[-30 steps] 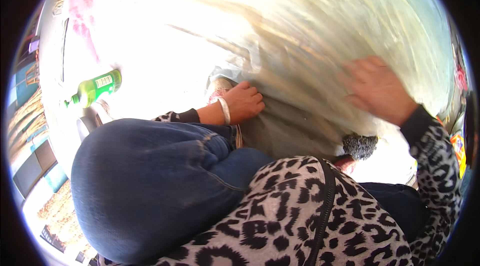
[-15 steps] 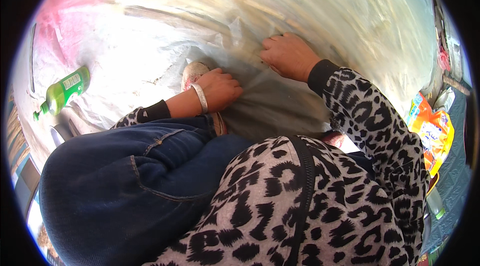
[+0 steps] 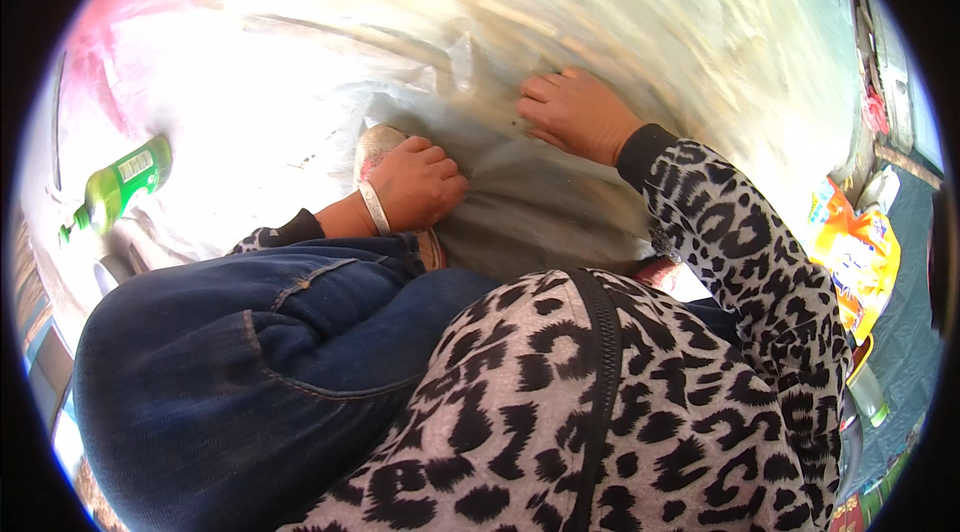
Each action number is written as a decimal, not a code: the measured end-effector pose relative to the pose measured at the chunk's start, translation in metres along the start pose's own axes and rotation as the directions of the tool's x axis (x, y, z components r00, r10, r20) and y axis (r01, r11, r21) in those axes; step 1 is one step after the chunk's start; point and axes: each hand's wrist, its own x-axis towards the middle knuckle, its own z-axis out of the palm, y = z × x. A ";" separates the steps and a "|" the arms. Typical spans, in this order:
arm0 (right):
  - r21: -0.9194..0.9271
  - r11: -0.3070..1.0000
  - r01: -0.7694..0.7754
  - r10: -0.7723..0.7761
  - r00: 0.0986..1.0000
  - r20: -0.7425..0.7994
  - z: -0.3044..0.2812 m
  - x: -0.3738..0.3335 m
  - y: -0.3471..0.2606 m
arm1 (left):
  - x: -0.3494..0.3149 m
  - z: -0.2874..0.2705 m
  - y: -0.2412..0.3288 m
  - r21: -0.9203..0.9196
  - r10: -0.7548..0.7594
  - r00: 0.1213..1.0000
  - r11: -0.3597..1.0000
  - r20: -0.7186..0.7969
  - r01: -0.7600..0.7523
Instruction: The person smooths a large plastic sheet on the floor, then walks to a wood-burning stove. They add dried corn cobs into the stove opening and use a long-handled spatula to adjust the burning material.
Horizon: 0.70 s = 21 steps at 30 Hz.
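Observation:
A large, translucent plastic sheet (image 3: pixel 545 207) spreads over the ground and rises in long, streaked folds ahead of me. My left hand (image 3: pixel 415 189), with a pale bangle at the wrist, is closed on the sheet's near part, beside my light shoe (image 3: pixel 380 144). Farther off and to the right, my right hand (image 3: pixel 580 117) has its fingers curled down into the sheet, pinching a fold. The fingertips of both hands are partly hidden.
A green bottle (image 3: pixel 130 182) lies on the pale sheet at the left. To the right are an orange and yellow packet (image 3: pixel 858 252) and a clear bottle (image 3: pixel 868 395) with a green cap, by a blue-grey mat (image 3: pixel 908 322). My bent, jeans-clad knee (image 3: pixel 210 362) fills the lower left.
My left hand has shifted slightly left, toward the shoe. The right hand stays almost in place, its fingers a little looser on the sheet. The view has turned slightly.

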 end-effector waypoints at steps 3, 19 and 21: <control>0.046 0.998 -0.039 0.036 0.998 0.053 0.000 0.002 -0.002 | -0.011 -0.003 -0.001 -0.063 0.037 0.991 0.997 -0.130 -0.045; -0.106 0.982 0.153 -0.162 0.984 -0.075 0.006 0.032 -0.022 | -0.067 0.005 -0.011 -0.042 -0.569 0.786 0.816 -0.242 0.577; -0.115 0.988 0.100 -0.094 0.994 0.059 0.016 0.039 -0.021 | -0.079 0.006 -0.021 0.005 -0.569 0.778 0.806 -0.269 0.591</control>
